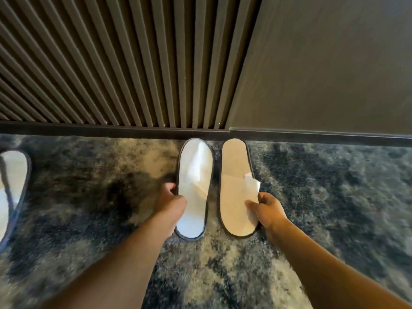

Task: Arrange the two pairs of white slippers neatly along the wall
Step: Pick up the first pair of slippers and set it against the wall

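Two white slippers with dark edging lie side by side on the carpet, their far ends at the skirting board. My left hand (170, 202) grips the left edge of the left slipper (195, 175). My right hand (266, 209) pinches the right edge of the right slipper (236, 172), thumb on its upper. Both slippers lie flat and nearly parallel, a narrow gap between them. Another white slipper (11, 186) lies at the far left edge of the view, partly cut off; whether it is one or two I cannot tell.
A dark slatted wall panel (111, 63) and a plain dark wall (323, 63) rise behind a black skirting board (133, 130). The floor is a mottled blue, grey and beige carpet (334, 186), bare to the right of the slippers.
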